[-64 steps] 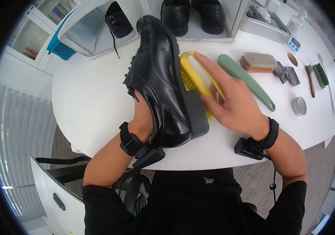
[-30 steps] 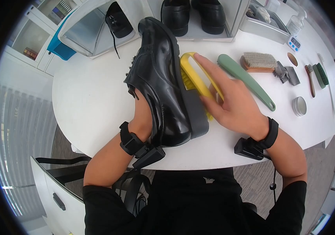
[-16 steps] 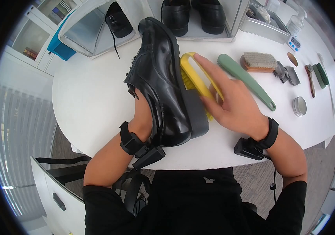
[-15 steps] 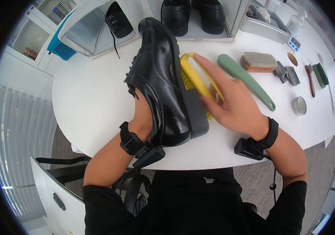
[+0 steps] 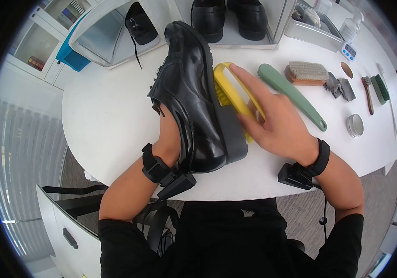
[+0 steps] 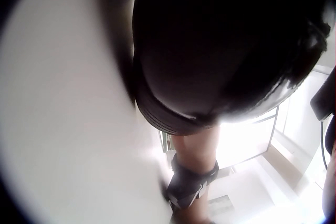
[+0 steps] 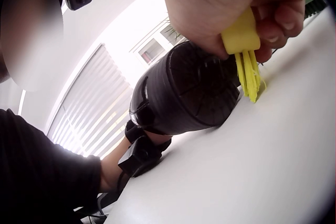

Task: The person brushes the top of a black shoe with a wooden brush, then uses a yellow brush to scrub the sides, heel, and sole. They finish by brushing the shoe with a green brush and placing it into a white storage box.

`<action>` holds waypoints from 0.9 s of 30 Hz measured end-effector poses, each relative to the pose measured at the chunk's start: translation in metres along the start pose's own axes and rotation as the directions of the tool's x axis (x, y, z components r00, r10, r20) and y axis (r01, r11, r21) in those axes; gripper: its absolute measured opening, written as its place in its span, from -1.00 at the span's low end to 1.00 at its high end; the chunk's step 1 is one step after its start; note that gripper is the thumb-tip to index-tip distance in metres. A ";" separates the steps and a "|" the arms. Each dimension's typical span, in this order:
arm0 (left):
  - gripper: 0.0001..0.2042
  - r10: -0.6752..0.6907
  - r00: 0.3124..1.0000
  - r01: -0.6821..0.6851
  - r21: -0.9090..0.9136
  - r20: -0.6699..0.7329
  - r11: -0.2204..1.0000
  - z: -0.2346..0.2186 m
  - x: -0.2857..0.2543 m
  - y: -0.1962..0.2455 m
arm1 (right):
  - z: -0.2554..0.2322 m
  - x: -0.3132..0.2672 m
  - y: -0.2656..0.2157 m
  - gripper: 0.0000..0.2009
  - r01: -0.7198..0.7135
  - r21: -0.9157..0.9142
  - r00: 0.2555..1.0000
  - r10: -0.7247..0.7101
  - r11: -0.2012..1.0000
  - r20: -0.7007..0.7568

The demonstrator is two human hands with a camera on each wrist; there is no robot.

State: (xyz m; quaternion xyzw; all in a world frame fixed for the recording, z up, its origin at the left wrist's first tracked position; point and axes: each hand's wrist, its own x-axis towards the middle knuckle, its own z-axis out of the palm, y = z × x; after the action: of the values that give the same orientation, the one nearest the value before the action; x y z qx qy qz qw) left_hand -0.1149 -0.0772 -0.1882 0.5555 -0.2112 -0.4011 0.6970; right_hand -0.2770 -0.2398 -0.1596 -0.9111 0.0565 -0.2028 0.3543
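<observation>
A glossy black lace-up shoe [image 5: 194,106] lies on its side, toe pointing away from me, sole turned to the right. My left hand [image 5: 168,132] reaches into its opening; the fingers are hidden inside. In my right hand [image 5: 279,120] is a yellow scrub brush [image 5: 233,90], gripped by its looped handle. The brush stands along the sole, by the raised heel, bristles facing left and down. From the right wrist view, the curled fingers wrap the handle and the yellow bristles [image 7: 249,77] come close to the tabletop. Dark shoe leather [image 6: 210,50] fills much of the left wrist view.
Right of the hands lie a green long-handled tool [image 5: 293,97], a wooden shoe brush [image 5: 307,73], grey cloth [image 5: 340,88], a round tin [image 5: 355,126] and small brushes [image 5: 380,89]. Behind stand black shoes [image 5: 208,21] in white boxes and a metal tray [image 5: 314,32].
The shoe's toe has shifted slightly toward me since the oldest frame. Both hands and the yellow scrub brush stay almost where they were.
</observation>
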 end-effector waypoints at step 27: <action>-0.28 -0.032 0.999 0.032 -0.023 -0.011 0.999 0.003 0.000 0.003 | 0.001 0.000 0.001 -0.20 0.003 0.000 1.000 -0.003 1.000 0.014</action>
State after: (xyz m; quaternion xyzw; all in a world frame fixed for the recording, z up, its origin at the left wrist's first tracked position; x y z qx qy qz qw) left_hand -0.1164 -0.0786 -0.1840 0.5533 -0.1935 -0.4114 0.6980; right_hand -0.2768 -0.2398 -0.1605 -0.9125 0.0526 -0.1972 0.3546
